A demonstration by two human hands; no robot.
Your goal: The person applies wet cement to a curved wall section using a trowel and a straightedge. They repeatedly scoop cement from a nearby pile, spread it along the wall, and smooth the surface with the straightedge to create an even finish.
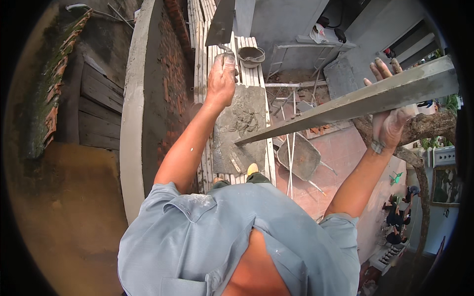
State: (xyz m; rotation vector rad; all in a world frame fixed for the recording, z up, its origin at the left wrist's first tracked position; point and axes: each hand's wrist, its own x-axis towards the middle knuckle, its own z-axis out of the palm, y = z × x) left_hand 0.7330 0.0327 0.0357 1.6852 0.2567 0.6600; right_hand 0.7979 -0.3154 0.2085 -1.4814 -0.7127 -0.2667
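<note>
My left hand (221,79) is raised over the planks and grips the handle of a flat steel trowel (220,22), whose blade points up and away. Below it lies a grey mortar board (232,158) with a heap of wet mortar (243,117) on it. My right hand (390,116) holds a long grey metal straightedge (345,106); the fingers stick up behind the bar. The bar runs from the upper right down to the mortar board's right edge.
I stand on a bamboo scaffold platform (200,59) beside a brick wall (173,89) with a cement-rendered top (132,113). A bucket (251,55) sits at the far end. Far below are a wheelbarrow (298,157), a tiled yard and a tree trunk (424,128).
</note>
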